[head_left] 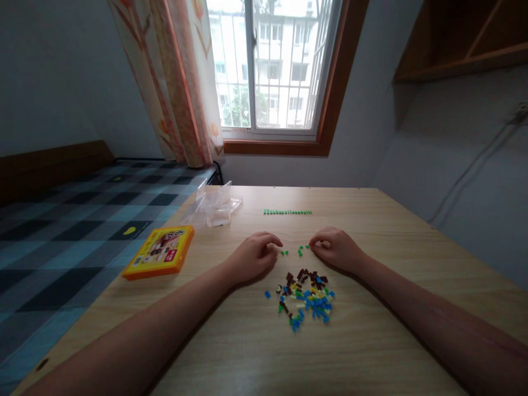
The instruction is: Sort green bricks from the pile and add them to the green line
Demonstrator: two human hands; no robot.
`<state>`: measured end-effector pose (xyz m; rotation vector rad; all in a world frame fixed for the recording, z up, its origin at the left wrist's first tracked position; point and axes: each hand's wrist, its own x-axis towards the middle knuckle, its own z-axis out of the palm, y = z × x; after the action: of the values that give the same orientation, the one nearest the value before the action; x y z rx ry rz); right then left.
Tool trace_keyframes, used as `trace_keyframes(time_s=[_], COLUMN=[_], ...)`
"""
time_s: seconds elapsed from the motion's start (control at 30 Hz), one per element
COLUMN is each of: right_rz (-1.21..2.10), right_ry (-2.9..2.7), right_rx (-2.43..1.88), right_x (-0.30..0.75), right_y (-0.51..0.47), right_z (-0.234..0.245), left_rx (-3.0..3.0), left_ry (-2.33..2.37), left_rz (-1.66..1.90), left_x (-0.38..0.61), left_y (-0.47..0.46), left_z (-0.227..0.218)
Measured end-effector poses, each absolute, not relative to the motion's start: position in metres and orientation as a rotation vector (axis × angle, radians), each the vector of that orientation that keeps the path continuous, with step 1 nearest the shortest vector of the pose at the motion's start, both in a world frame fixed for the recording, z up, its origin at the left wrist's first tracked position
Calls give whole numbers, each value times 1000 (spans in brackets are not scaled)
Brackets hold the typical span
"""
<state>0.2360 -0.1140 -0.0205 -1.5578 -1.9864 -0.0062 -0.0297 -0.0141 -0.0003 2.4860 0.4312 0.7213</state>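
Observation:
My left hand (pixel 256 256) rests on the table, its index finger stretched forward and apart from the thumb, with nothing visible between them. Right beside its fingertips lie two small green building bricks (pixel 284 253). Opposite it, my right hand (pixel 337 248) has thumb and index finger pinched together at a small green building brick (pixel 307 247); the contact is too small to see clearly. More loose green bricks (pixel 300 253) lie just left of that hand. Closer to me spreads a pile of blue, brown, yellow, white and green bricks (pixel 317 305). Beyond both hands, green bricks (pixel 287 212) form a straight row.
An orange-yellow box (pixel 159 253) lies at the left side of the wooden table (pixel 247 352). Behind it stand clear plastic trays (pixel 218 209). A bed with a checked cover (pixel 82 220) adjoins the left edge. A window (pixel 276 71) is ahead.

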Motion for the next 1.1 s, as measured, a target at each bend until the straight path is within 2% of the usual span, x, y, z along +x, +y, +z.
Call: trace_keyframes(time_s=[0.4, 1.1], right_rz=[-82, -133], right_ry=[-2001, -2060], right_rx=[-1372, -1422], right_x=[217, 218], right_y=[-118, -111], right_z=[-20, -23], left_rx=[2518, 2549], left_ry=[467, 468], left_rz=[720, 705], left_x=[-28, -27], left_y=[-17, -16], left_z=[1, 1])
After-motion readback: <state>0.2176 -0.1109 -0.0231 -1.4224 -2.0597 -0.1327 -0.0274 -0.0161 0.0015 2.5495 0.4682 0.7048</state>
